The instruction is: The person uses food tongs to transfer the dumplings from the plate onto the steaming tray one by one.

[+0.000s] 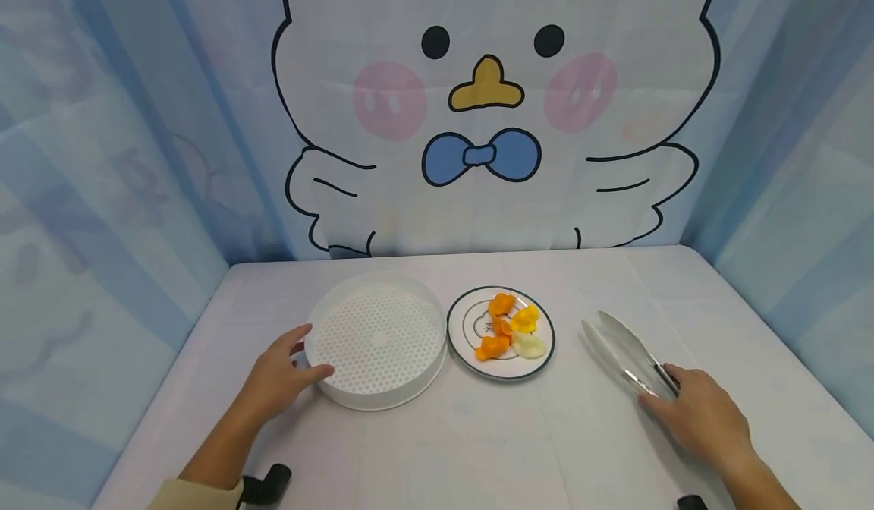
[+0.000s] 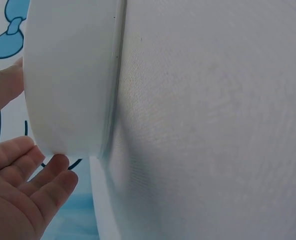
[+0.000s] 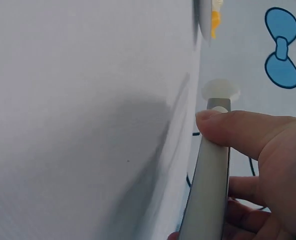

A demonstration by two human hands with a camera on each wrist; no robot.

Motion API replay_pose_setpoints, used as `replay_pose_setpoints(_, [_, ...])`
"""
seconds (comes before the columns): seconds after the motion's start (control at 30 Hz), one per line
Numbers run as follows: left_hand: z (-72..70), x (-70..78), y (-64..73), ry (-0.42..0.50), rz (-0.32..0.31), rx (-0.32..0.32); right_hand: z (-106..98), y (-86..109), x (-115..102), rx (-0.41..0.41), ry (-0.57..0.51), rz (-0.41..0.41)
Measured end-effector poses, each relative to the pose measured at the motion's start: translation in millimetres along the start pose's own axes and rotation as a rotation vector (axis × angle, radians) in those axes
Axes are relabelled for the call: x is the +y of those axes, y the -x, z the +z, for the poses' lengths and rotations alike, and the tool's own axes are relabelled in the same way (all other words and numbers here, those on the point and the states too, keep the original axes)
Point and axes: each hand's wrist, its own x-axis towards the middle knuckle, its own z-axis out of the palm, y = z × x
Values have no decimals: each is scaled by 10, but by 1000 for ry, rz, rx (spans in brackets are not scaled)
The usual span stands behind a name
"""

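At the near edge a beige sleeve (image 1: 194,495) ends at the wrist, with a black fitting (image 1: 268,487) beside it and another black piece (image 1: 691,502) below the right arm. The right hand (image 1: 706,415) grasps a pair of tongs (image 1: 627,336), thumb pressed along one arm and fingers on the other side. The two arms of the tongs stand apart, and their pale, spoon-shaped ends point away from the person, right of the plate and clear of it. The left hand (image 1: 280,377) grips the left side of a round white tray (image 1: 378,335), the thumb over the rim and the other fingers against the outer wall. The tray lies flat on the white table (image 1: 478,449), left of the middle, its floor patterned with small holes. Just beside it on the right is a white plate (image 1: 467,332) with a dark rim; whether the two touch is hard to tell. Orange pieces (image 1: 493,347), a yellow piece (image 1: 524,319) and a pale piece (image 1: 529,345) lie on the plate. Beyond the table hangs a curtain (image 1: 478,221) printed with a bird and a blue bow tie (image 1: 481,155).
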Motion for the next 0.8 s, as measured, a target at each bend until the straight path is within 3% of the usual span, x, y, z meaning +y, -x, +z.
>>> replay_pose_setpoints(0.43, [-3,15,30,1,12,4,-49,25,-140,59,-31,-178])
replay_pose_setpoints(0.8, [-7,26,40,20,3,5,-99,3,-229,42,-73,-229])
